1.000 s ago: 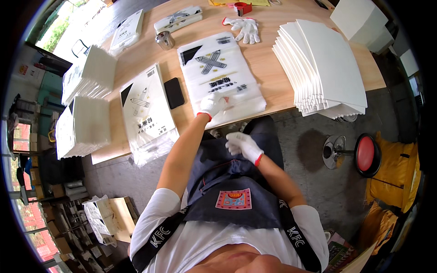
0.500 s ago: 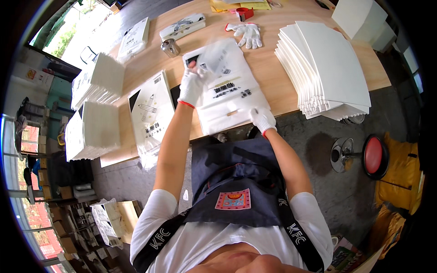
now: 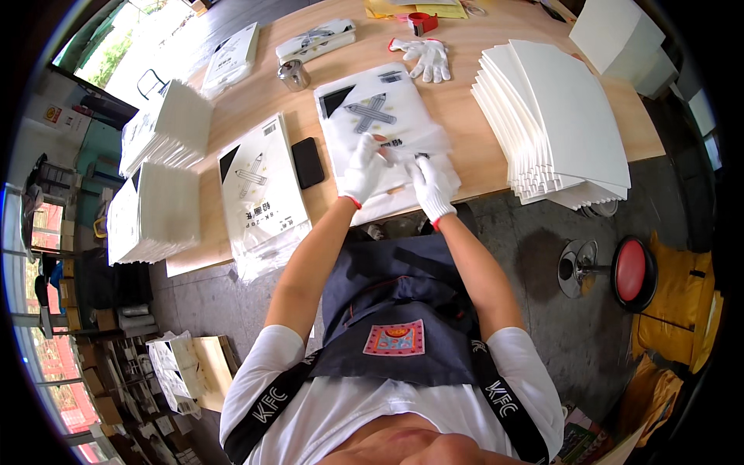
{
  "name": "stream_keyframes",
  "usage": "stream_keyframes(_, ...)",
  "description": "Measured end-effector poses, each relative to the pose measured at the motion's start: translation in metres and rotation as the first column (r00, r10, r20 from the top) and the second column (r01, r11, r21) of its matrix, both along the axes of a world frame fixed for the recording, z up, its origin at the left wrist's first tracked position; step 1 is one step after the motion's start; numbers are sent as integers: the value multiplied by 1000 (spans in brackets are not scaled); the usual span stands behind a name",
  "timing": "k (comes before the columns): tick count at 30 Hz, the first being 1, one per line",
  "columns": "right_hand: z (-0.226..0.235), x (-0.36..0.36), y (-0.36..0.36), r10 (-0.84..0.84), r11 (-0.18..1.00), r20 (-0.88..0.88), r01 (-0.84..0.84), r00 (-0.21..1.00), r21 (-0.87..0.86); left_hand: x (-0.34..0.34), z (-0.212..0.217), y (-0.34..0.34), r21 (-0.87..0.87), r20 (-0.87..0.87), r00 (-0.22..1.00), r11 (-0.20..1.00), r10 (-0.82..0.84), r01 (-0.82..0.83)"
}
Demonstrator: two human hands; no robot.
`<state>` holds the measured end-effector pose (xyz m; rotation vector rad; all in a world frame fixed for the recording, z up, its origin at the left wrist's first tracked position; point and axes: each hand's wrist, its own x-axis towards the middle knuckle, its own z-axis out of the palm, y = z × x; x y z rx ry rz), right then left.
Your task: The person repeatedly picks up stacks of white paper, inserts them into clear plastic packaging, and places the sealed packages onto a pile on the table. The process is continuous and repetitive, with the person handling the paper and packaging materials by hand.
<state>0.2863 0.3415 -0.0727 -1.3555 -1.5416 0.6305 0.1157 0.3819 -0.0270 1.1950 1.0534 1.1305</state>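
Observation:
In front of me lies a pile of clear printed plastic bags (image 3: 364, 85) with a pencil drawing on the top one. My left hand (image 3: 363, 170), in a white glove with bare fingertips showing, pinches the top bag near its close end. Beside it my right hand (image 3: 432, 188), gloved too, is closed on the same bag's loose edge, its fingertips partly hidden by the film. A black phone (image 3: 308, 163) lies just left of the pile. Further left is a filled paper pack (image 3: 260, 182) in a similar bag.
A fanned stack of white paper (image 3: 570, 116) stands to the right. Packed bundles (image 3: 159, 209) are piled at the left edge. A metal tin (image 3: 293, 76), a spare glove (image 3: 426, 58) and a red tape dispenser (image 3: 422, 23) lie beyond. A red-seated stool (image 3: 632, 270) is at right.
My left hand has come down from the far part of the bag toward the near edge, and my right hand has moved inward beside it. The blurred, lifted film now lies flatter; the phone is uncovered.

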Motion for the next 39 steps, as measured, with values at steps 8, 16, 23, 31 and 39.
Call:
stream_keyframes(8,5,75,-77,189,771,168,-41,967,-635,-16,24,4,-148,317,946,982,-62,114)
stream_keyframes(16,93,-17,-21,290,955,377,-238,880,-179,24,91,-43,133,-328,927,962,-183,237)
stream_keyframes(23,67,14,-19,520,833,121,-471,846,-289,32,112,-69,12,-205,956,977,-207,214)
stream_keyframes(31,192,202,-92,-390,920,790,247,473,306,90,87,-63,70,-61,956,954,-286,290)
stream_keyframes(39,169,284,-63,-337,937,898,4,284,350,155,74,-49,55,178,836,853,-519,518)
